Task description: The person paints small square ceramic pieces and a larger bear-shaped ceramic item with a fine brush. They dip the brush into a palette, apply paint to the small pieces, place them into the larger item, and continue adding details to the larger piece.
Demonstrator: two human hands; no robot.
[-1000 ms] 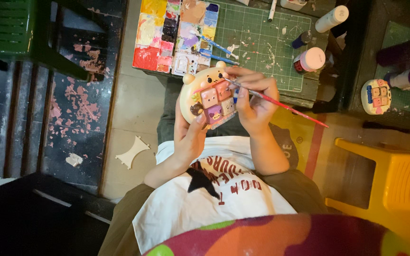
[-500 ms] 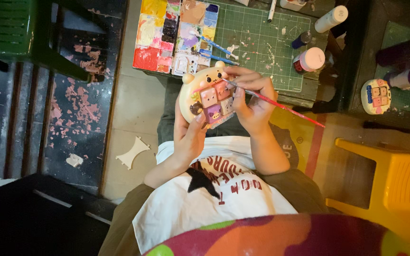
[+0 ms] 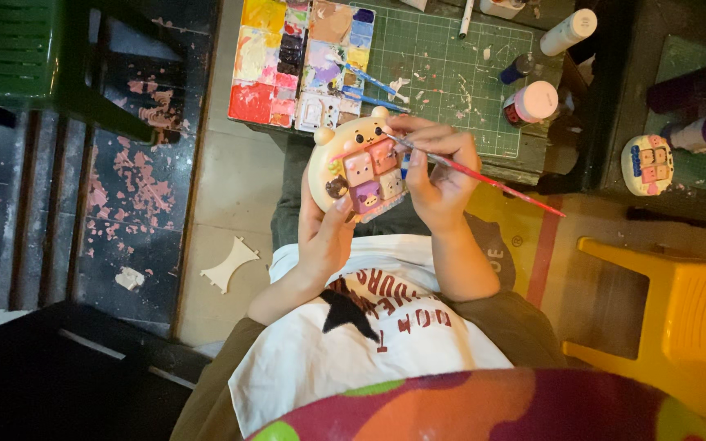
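Left hand (image 3: 324, 237): closed round the lower edge of a cream bear-shaped figurine (image 3: 357, 167) — held tilted above the lap, just in front of the table (image 3: 525, 167).
Right hand (image 3: 439, 171): fingers pinched on a thin red-handled paintbrush (image 3: 484, 178); its tip rests at the figurine's coloured squares.
Figurine face: four small painted squares — pink, orange, purple, pale.
Palette (image 3: 288, 61): flat rectangular tray on the table's left end, many wells of mixed paint; two blue-handled brushes (image 3: 373, 86) lie across its right edge.
Cutting mat (image 3: 451, 65): green, gridded, paint-spotted.
Paint bottles: one with a pale pink cap (image 3: 533, 102), one white (image 3: 567, 31), one small dark blue (image 3: 516, 67).
Second figurine (image 3: 647, 163): one, on the dark surface at right.
Stool (image 3: 680, 314): yellow plastic, lower right.
Floor: one pale wooden cut-out (image 3: 229, 263).
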